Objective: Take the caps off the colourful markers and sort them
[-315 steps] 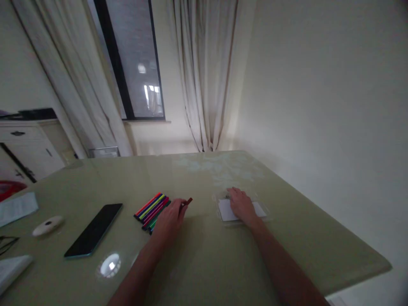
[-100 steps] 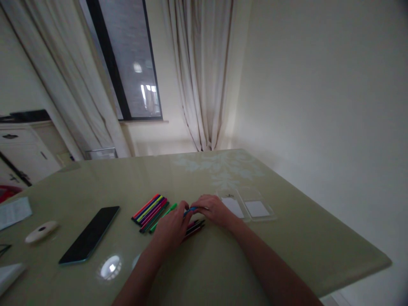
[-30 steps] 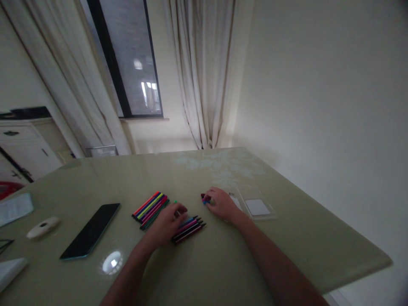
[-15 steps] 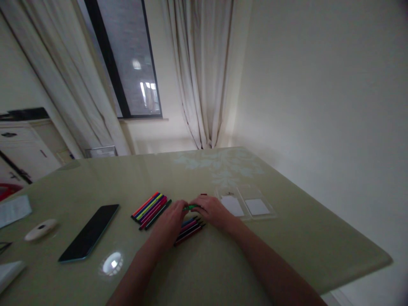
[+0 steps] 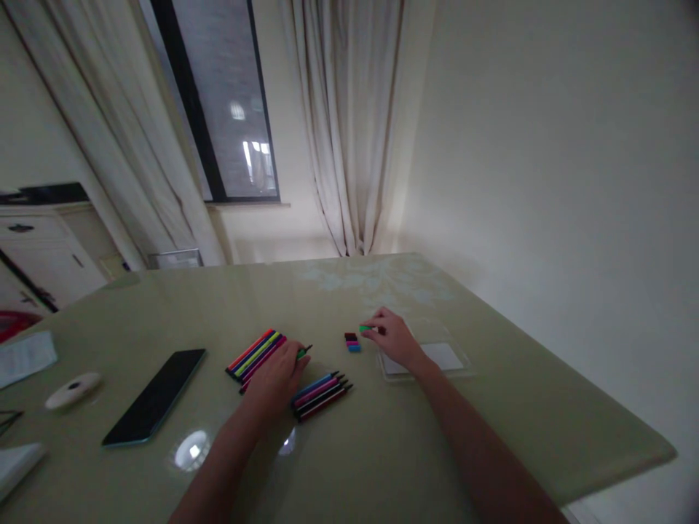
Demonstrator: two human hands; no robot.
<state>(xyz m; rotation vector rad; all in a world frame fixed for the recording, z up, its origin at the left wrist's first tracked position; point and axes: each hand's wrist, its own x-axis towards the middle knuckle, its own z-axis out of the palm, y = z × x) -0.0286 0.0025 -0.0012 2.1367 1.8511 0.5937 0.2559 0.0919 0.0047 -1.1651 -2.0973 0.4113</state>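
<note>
My left hand [image 5: 277,375] is closed around an uncapped green marker [image 5: 302,353], its dark tip pointing up to the right. Between the fingertips of my right hand [image 5: 392,336] is a green marker cap [image 5: 365,328]. Just left of that cap, a small stack of marker caps [image 5: 352,342] in dark red, pink and blue lies on the table. Several uncapped markers [image 5: 322,395] rest side by side below my left hand, tips to the right. A row of capped markers [image 5: 255,353] lies partly hidden behind that hand.
A clear plastic case [image 5: 464,364] with white cards lies open under my right wrist. To the left are a black phone [image 5: 156,397], a white mouse [image 5: 73,391] and a paper sheet [image 5: 26,359]. The table's right edge [image 5: 546,342] runs near the wall.
The green marker and its cap have come apart. My left hand moved left with the marker; my right hand moved up and right with the cap, uncovering the other caps.
</note>
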